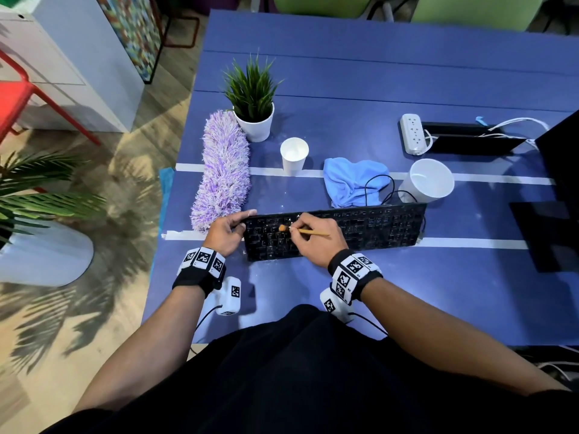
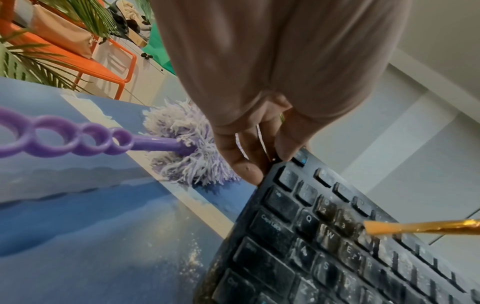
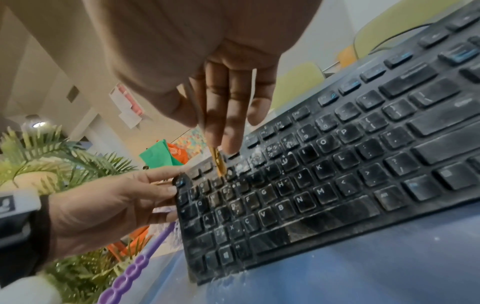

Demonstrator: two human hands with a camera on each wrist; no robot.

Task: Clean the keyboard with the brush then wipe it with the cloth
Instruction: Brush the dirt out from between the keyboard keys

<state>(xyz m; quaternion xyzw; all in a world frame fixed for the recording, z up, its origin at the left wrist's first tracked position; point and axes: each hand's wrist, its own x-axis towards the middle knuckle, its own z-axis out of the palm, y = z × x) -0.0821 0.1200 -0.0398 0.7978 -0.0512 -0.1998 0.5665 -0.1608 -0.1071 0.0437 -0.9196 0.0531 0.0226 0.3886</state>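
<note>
Two hands busy: right hand [image 1: 316, 238] pinches brush [image 1: 300, 230], tip on keyboard [image 1: 369, 228] top-left keys; left hand [image 1: 224, 231] grips its left edge. Short flicks w/ light pressure, work left→right. Cloth [image 1: 354, 180] waits just beyond.

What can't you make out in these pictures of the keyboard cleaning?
- Bristles of the brush: right wrist view, too small and blurred against the keys.
- Right end of the keyboard: left wrist view, cut off by the frame edge.
- Cup contents: head view, too washed out to tell.
</note>
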